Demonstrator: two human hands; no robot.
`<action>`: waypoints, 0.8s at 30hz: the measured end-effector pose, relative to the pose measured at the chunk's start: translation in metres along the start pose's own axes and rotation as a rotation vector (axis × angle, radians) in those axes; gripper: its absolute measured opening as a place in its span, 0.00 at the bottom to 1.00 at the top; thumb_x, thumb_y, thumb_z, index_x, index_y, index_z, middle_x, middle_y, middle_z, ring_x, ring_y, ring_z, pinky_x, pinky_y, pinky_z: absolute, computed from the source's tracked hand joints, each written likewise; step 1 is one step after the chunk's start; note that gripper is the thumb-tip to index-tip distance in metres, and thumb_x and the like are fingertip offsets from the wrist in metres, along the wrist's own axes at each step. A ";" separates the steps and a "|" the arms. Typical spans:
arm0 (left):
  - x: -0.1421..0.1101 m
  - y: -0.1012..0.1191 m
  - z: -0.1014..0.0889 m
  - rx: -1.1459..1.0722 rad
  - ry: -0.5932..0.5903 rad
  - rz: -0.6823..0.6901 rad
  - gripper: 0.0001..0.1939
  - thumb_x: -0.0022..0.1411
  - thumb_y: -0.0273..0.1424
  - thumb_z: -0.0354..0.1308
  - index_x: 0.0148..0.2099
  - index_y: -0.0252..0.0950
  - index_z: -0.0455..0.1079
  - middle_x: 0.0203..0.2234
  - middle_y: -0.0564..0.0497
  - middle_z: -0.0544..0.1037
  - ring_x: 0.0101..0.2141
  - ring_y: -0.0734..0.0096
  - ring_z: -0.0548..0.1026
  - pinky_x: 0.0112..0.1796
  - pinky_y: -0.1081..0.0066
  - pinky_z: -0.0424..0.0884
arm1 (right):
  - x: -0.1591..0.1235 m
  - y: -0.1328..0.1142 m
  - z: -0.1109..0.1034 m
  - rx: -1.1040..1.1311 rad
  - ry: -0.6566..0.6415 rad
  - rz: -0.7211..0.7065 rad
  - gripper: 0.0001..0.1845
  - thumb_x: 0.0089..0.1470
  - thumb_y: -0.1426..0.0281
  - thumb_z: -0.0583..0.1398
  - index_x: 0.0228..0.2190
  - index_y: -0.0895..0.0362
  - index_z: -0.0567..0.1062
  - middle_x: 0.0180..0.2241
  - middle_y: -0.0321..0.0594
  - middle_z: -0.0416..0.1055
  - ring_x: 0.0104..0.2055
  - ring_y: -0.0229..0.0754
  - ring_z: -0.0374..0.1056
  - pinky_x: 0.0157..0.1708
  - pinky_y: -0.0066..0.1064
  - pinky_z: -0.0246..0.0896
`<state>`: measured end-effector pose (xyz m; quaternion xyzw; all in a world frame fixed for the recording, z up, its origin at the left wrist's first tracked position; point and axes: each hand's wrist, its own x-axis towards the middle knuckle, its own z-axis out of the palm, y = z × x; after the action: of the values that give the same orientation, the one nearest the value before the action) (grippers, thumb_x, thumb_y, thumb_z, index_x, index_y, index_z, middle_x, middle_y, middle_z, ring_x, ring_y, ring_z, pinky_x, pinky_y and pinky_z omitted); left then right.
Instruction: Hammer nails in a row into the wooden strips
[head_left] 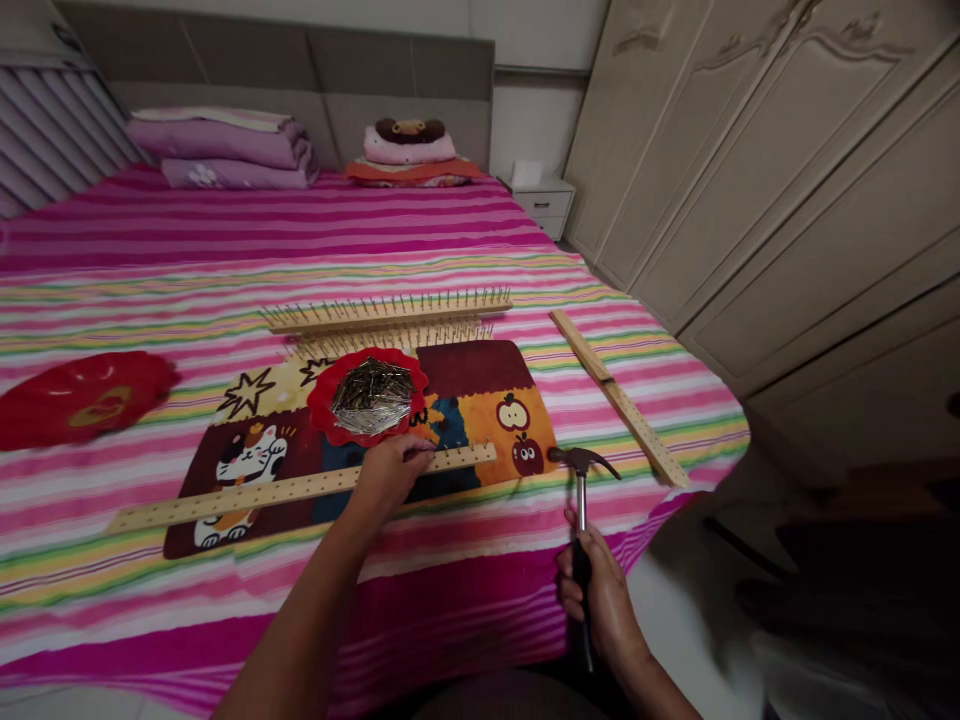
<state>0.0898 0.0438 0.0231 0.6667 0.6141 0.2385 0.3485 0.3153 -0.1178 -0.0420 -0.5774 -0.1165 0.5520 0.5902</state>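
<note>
My left hand [394,468] is pinched over a long wooden strip [300,488] with rows of small holes, its fingertips closed on a small nail. Several nails [465,452] stand upright in the strip to the right of those fingers. My right hand [596,580] is wrapped around the dark handle of a claw hammer [582,490], held head up over the front of the bed. Just beyond my left hand, a red scalloped dish [322,405] holds a heap of loose nails [375,395].
The strip and dish rest on a patterned mat [480,365] on a striped bed sheet [480,580]. Behind are wooden strips [390,318] bristling with upright nails. More drilled strips [622,405] lie at the right, and a red tray [82,400] at the left. Wardrobes [750,200] line the right side.
</note>
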 end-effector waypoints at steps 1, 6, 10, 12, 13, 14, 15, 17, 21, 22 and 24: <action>0.000 -0.001 0.001 0.012 0.019 0.020 0.08 0.49 0.34 0.56 0.31 0.39 0.75 0.26 0.54 0.79 0.30 0.69 0.74 0.32 0.71 0.66 | -0.002 0.000 0.001 -0.012 0.000 -0.011 0.26 0.49 0.54 0.59 0.48 0.51 0.66 0.16 0.24 0.59 0.11 0.28 0.47 0.08 0.17 0.40; -0.001 -0.007 0.010 0.053 0.102 0.115 0.07 0.51 0.33 0.56 0.29 0.39 0.75 0.26 0.54 0.78 0.30 0.69 0.74 0.33 0.71 0.66 | -0.024 -0.017 0.014 -0.173 -0.049 -0.051 0.28 0.50 0.52 0.57 0.50 0.51 0.64 0.17 0.24 0.58 0.11 0.29 0.45 0.09 0.19 0.38; -0.001 -0.012 0.015 0.084 0.128 0.169 0.07 0.52 0.34 0.56 0.28 0.40 0.74 0.24 0.54 0.77 0.30 0.70 0.73 0.32 0.72 0.65 | -0.033 -0.046 0.032 -0.479 -0.265 -0.183 0.26 0.56 0.56 0.53 0.52 0.55 0.66 0.18 0.27 0.58 0.17 0.32 0.50 0.15 0.23 0.45; -0.001 -0.012 0.016 0.092 0.138 0.178 0.06 0.53 0.33 0.56 0.28 0.40 0.74 0.25 0.55 0.77 0.30 0.71 0.73 0.33 0.72 0.65 | -0.033 -0.058 0.043 -0.637 -0.381 -0.290 0.24 0.57 0.58 0.52 0.51 0.56 0.67 0.18 0.28 0.55 0.19 0.34 0.51 0.19 0.25 0.47; -0.002 -0.011 0.017 0.100 0.140 0.179 0.06 0.53 0.33 0.56 0.28 0.40 0.74 0.25 0.55 0.77 0.30 0.71 0.73 0.33 0.73 0.65 | -0.031 -0.062 0.049 -0.695 -0.428 -0.331 0.23 0.58 0.59 0.52 0.51 0.56 0.68 0.18 0.28 0.54 0.20 0.34 0.50 0.20 0.26 0.48; -0.002 -0.010 0.017 0.115 0.142 0.180 0.06 0.53 0.33 0.56 0.28 0.40 0.73 0.25 0.55 0.77 0.31 0.71 0.72 0.33 0.73 0.64 | -0.030 -0.065 0.055 -0.735 -0.465 -0.362 0.22 0.58 0.60 0.52 0.51 0.55 0.68 0.18 0.28 0.53 0.20 0.34 0.50 0.20 0.26 0.48; -0.002 -0.009 0.017 0.138 0.141 0.181 0.06 0.53 0.32 0.56 0.27 0.40 0.73 0.25 0.54 0.76 0.31 0.71 0.72 0.33 0.73 0.64 | -0.029 -0.067 0.060 -0.756 -0.489 -0.387 0.22 0.58 0.61 0.52 0.51 0.55 0.69 0.18 0.28 0.54 0.20 0.34 0.50 0.20 0.26 0.48; -0.003 -0.007 0.018 0.195 0.137 0.181 0.07 0.54 0.31 0.56 0.26 0.39 0.72 0.24 0.53 0.75 0.31 0.70 0.72 0.33 0.73 0.63 | -0.027 -0.069 0.069 -0.766 -0.502 -0.424 0.21 0.57 0.62 0.53 0.50 0.54 0.70 0.19 0.29 0.56 0.20 0.35 0.50 0.21 0.27 0.50; -0.005 -0.006 0.019 0.232 0.141 0.189 0.07 0.55 0.31 0.55 0.27 0.39 0.72 0.25 0.52 0.74 0.31 0.70 0.71 0.33 0.72 0.62 | -0.023 -0.068 0.078 -0.785 -0.475 -0.479 0.21 0.56 0.63 0.53 0.50 0.53 0.71 0.20 0.32 0.62 0.20 0.36 0.55 0.23 0.28 0.55; -0.005 -0.006 0.020 0.233 0.142 0.191 0.07 0.55 0.31 0.55 0.27 0.39 0.72 0.25 0.52 0.74 0.32 0.70 0.70 0.33 0.72 0.62 | -0.022 -0.068 0.079 -0.805 -0.473 -0.490 0.21 0.56 0.64 0.53 0.50 0.53 0.71 0.20 0.32 0.63 0.20 0.37 0.56 0.23 0.29 0.55; -0.005 -0.006 0.020 0.250 0.135 0.188 0.07 0.55 0.30 0.55 0.26 0.39 0.71 0.25 0.52 0.74 0.31 0.69 0.70 0.33 0.72 0.62 | -0.020 -0.070 0.079 -0.862 -0.493 -0.503 0.20 0.57 0.65 0.53 0.50 0.52 0.71 0.20 0.33 0.64 0.20 0.37 0.57 0.23 0.29 0.55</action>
<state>0.0997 0.0353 0.0061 0.7418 0.5960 0.2361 0.1968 0.2827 -0.0709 0.0489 -0.5745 -0.6007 0.4152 0.3696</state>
